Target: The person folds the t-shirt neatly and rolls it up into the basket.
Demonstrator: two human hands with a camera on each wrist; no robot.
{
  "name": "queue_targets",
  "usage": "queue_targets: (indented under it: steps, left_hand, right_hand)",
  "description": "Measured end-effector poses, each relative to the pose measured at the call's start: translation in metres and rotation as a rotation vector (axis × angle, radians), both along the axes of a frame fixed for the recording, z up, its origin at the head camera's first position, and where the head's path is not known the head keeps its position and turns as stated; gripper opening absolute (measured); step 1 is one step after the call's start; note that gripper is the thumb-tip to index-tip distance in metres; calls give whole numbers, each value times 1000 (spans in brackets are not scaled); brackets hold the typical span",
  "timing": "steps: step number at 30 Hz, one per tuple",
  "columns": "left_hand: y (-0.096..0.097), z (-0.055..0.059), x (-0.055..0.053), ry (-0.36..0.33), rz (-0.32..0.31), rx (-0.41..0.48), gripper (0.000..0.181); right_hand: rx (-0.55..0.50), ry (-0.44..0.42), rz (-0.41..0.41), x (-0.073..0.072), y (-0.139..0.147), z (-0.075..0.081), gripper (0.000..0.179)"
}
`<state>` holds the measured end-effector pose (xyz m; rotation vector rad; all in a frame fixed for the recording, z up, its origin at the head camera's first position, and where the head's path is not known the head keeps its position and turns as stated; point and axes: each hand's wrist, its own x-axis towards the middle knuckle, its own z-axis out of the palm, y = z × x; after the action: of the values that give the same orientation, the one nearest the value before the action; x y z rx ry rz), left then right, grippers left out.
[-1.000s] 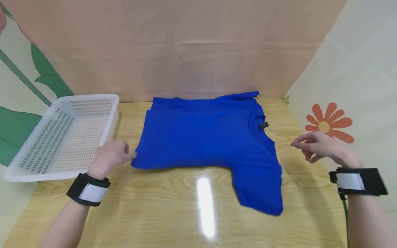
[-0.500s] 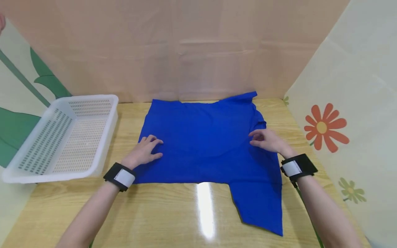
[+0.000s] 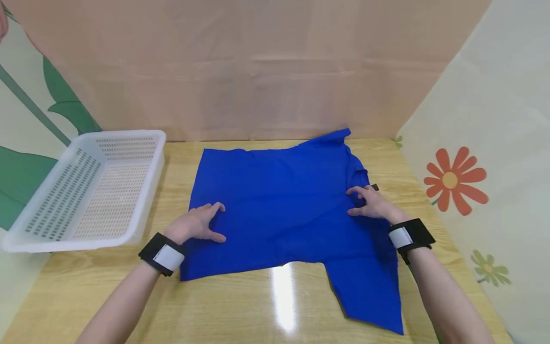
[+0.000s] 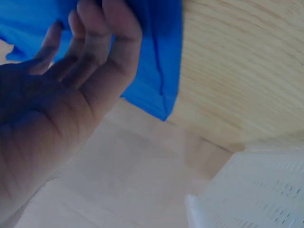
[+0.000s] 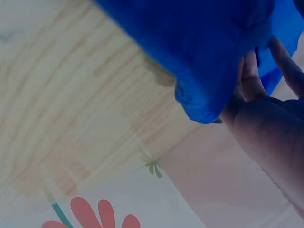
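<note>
A blue T-shirt (image 3: pixel 275 191) lies spread on the wooden table, its hem to the left and its neck end to the right. One sleeve points toward the front right; the far sleeve sticks up against the back sheet. My left hand (image 3: pixel 197 223) rests on the shirt near the hem, thumb and fingers spread apart. In the left wrist view a corner of the T-shirt (image 4: pixel 159 71) lies past the bent fingers. Near the collar, my right hand (image 3: pixel 371 203) touches the shirt with thumb and fingers apart. A small dark tag (image 3: pixel 375 187) shows beside it.
A white plastic basket (image 3: pixel 73 246) with perforated walls stands at the left of the table (image 3: pixel 215 306). A beige sheet (image 3: pixel 275 71) rises behind the table. Flower-printed sheeting (image 3: pixel 449 180) borders the right side.
The left hand moved right from the hem corner onto the shirt; the right hand came left onto the collar end. The shirt's near edge and near sleeve have shifted toward me, spreading wider.
</note>
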<state>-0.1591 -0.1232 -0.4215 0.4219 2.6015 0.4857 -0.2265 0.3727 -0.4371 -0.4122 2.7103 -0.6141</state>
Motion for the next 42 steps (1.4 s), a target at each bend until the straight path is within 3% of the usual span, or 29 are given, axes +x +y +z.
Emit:
queue_targets:
  steps: [4,7,11,15,17,19,23,26,30,33,37,42]
  left_hand:
    - [3,1,-1,-18,-6,33,57]
    - [3,-2,-3,21,-9,81,45]
    - [-1,-6,-12,148,18,115,41]
    - [-7,-10,-28,310,55,70,41]
    - [-10,-12,-38,365,68,55,41]
    - [-13,-15,-48,394,71,48,41]
    - [-16,-22,-63,386,68,48,38]
    - [-18,-26,-67,372,71,28,36]
    - [-17,-29,-69,361,76,20,32]
    - [-17,-29,-69,364,83,7,32]
    - [-18,-28,-70,386,95,-48,32]
    - [-22,-24,-69,400,121,-99,33]
  right_hand:
    - [9,-57,7,1,5,1,54]
    - [4,-101,-1,3,9,3,48]
    - [-10,-148,-13,5,14,7,39]
    - [20,-193,-10,0,15,17,34]
    - [42,-162,-5,-7,14,24,31]
    - [58,-78,4,-17,11,29,28]
    - [68,90,-22,-40,4,33,28]
    - [68,145,-48,-55,2,28,38]
    - [86,130,-33,-66,3,17,56]
    - [120,60,-14,-69,4,8,66]
    - [141,1,-21,-68,5,1,70]
    - [142,16,-29,-66,5,-2,73]
